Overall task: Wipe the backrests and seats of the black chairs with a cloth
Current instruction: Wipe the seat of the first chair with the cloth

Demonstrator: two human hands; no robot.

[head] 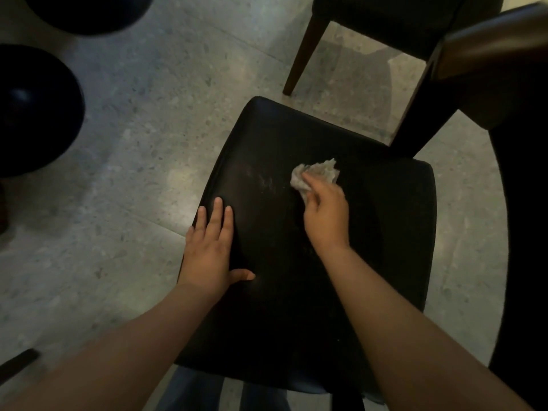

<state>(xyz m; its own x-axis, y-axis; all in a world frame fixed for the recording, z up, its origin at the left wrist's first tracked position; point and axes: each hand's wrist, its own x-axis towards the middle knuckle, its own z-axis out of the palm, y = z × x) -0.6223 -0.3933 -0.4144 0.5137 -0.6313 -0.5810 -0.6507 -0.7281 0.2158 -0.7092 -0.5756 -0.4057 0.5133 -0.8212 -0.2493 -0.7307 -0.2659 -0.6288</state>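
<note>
Two black chairs, near chair (296, 292) and far chair (385, 25), one cloth (318, 170), two hands, left hand (209, 250) and right hand (326, 216), and two dark round shapes (32, 114) (86, 10) at left are showing.

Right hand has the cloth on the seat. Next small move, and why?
Probably a short sweep of the cloth to the person's left. The right hand grips it bunched against the black seat, and pale dusty streaks lie just left of it, not yet wiped. The left hand rests flat on the seat's left edge, seemingly steadying the chair.
</note>
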